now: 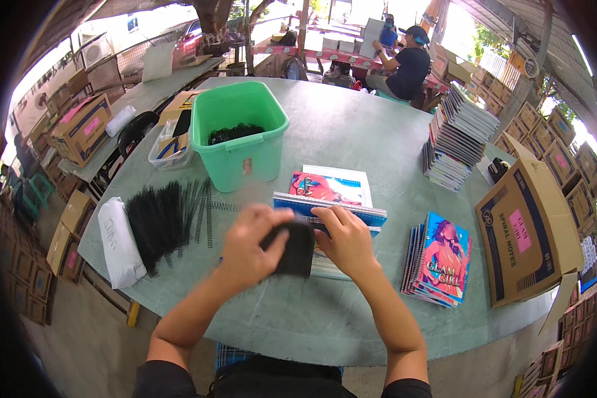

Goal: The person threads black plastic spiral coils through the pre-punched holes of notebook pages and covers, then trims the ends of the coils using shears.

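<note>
A notebook [331,207] with a blue cover stands on edge in front of me, its bound edge upward. My right hand [345,239] is closed on it, fingers over the top edge. My left hand [253,244] is smeared by motion at the notebook's left end; its fingers are curled, but whether they grip anything cannot be made out. Beneath it is a black block-like piece [295,255]. Behind the notebook lie more notebooks [328,188], the upper one with a pink and blue cover. Loose black spiral coils [162,222] lie to the left.
A green bin [239,159] holding black coils stands behind my left hand, beside a clear tool tray [170,156]. A white wrapped bundle [119,242] lies far left. At right are stacked notebooks [438,262], a taller stack [459,136] and a cardboard box [524,232]. A person [408,69] sits beyond.
</note>
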A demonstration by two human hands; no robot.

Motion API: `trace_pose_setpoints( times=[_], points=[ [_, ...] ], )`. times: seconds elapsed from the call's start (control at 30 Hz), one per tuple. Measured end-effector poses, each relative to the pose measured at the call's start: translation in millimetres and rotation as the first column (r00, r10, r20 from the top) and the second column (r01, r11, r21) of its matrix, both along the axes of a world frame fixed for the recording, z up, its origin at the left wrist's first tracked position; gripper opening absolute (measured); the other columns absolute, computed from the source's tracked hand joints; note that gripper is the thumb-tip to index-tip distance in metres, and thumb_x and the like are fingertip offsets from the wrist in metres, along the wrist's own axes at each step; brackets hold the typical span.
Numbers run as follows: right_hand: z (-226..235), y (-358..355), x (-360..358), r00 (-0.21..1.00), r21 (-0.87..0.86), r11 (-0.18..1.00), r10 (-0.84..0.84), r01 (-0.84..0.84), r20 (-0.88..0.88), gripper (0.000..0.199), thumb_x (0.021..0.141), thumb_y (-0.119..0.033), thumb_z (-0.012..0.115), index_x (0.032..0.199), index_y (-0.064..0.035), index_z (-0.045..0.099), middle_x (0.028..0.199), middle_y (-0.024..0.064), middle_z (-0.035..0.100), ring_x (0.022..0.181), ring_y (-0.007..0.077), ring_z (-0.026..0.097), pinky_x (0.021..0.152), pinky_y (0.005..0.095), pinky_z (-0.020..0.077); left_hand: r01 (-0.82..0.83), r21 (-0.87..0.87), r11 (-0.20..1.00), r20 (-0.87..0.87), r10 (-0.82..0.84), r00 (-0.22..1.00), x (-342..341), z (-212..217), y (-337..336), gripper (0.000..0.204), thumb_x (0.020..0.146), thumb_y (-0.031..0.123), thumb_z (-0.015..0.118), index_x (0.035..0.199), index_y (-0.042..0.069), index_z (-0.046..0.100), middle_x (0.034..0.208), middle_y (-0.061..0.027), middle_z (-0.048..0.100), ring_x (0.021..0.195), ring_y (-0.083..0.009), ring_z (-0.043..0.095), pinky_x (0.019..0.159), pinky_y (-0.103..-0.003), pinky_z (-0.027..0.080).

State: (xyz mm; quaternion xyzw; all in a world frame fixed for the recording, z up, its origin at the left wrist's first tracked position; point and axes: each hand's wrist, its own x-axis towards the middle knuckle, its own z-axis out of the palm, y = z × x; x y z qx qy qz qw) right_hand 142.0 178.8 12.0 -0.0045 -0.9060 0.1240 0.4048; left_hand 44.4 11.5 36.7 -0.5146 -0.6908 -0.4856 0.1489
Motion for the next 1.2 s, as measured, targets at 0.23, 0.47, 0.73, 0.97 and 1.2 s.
trace_pose_setpoints(
  times=[0.23,0.47,0.73,0.97,1.2],
  points=[
    [-7,-15,-29,0.997,-0.048,0.997,-0.064,0.063,-0.036,0.017,0.076,-0.016,0.069,0.084,-0.007,0.057,0.078,0.006,0.06,0.073,0.025,0.061,0.063,0.0359,0.0472,0.335,-0.475,0.813,0.256,-0.237,0.937,19,-85,-10,0.03,0.076,0.012,0.065,0.106,0.011,0.061,0.099,-0.0151,0.056,0.09,-0.0332,0.059,0.076,-0.041,0.05],
    [-5,-22,-37,0.998,0.051,0.998,-0.04,0.038,0.04,0.02,0.079,-0.028,0.067,0.084,-0.0097,0.06,0.075,0.0035,0.06,0.072,0.0226,0.059,0.063,0.0354,0.0457,0.319,-0.546,0.774,0.241,-0.22,0.945,14,-101,-15,0.031,0.077,0.015,0.067,0.108,0.012,0.063,0.098,-0.013,0.058,0.092,-0.0313,0.059,0.078,-0.039,0.05],
    [-4,-26,-36,1.0,-0.032,0.999,-0.024,0.024,0.019,0.014,0.081,-0.023,0.066,0.077,-0.0094,0.062,0.072,0.0032,0.062,0.071,0.0222,0.06,0.064,0.0354,0.0448,0.331,-0.51,0.794,0.274,-0.215,0.937,11,-116,-15,0.032,0.077,0.016,0.066,0.108,0.012,0.063,0.099,-0.0134,0.059,0.093,-0.0318,0.059,0.081,-0.041,0.049],
    [-13,-25,-40,0.991,-0.053,0.991,0.121,-0.123,-0.048,0.016,0.078,-0.015,0.067,0.092,-0.0097,0.063,0.08,0.0045,0.065,0.076,0.0213,0.063,0.065,0.0348,0.0479,0.301,-0.536,0.789,0.28,-0.17,0.945,6,-119,-16,0.029,0.078,0.017,0.065,0.107,0.014,0.063,0.104,-0.0139,0.057,0.095,-0.0328,0.059,0.082,-0.042,0.049],
    [-1,-18,-19,0.981,-0.011,0.988,-0.149,0.152,0.126,0.014,0.08,-0.018,0.064,0.092,-0.0106,0.065,0.082,0.0065,0.067,0.08,0.0233,0.064,0.069,0.0356,0.0472,-0.08,-0.01,0.997,-0.001,0.08,0.997,-18,-29,-27,0.03,0.076,0.014,0.067,0.105,0.014,0.064,0.097,-0.011,0.058,0.09,-0.0294,0.058,0.079,-0.038,0.049]
  ],
)
